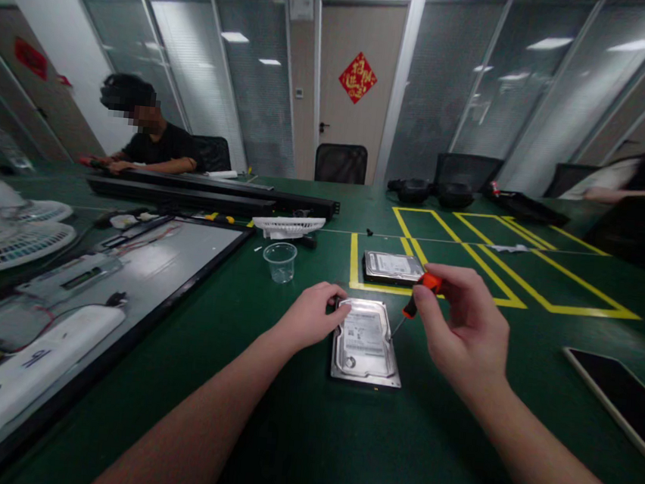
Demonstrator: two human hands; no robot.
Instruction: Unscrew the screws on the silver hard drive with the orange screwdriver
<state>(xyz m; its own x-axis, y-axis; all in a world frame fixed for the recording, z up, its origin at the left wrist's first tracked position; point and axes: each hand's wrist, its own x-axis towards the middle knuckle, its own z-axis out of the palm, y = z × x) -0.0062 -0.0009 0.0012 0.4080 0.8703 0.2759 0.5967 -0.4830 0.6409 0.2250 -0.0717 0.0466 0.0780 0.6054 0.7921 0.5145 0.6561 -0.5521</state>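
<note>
A silver hard drive (pixel 366 345) lies label side up on the green table in front of me. My left hand (pixel 315 316) grips its far left corner, thumb on the top face and fingers bent over the edge. Pinched in my right hand (pixel 467 332) is a screwdriver (pixel 411 305) with an orange and black handle. Its thin shaft slants down to the right edge of the drive, where the tip meets or nearly meets the cover; the exact contact is too small to make out. Just beyond, a second hard drive (pixel 393 266) rests inside a yellow tape outline.
A clear plastic cup (pixel 279 261) stands left of the drives, near a white fan grille (pixel 287 226). An opened display panel (pixel 196 249) and fan parts (pixel 14 243) fill the left side. At right lies a phone (pixel 624 397). People sit at far left and far right.
</note>
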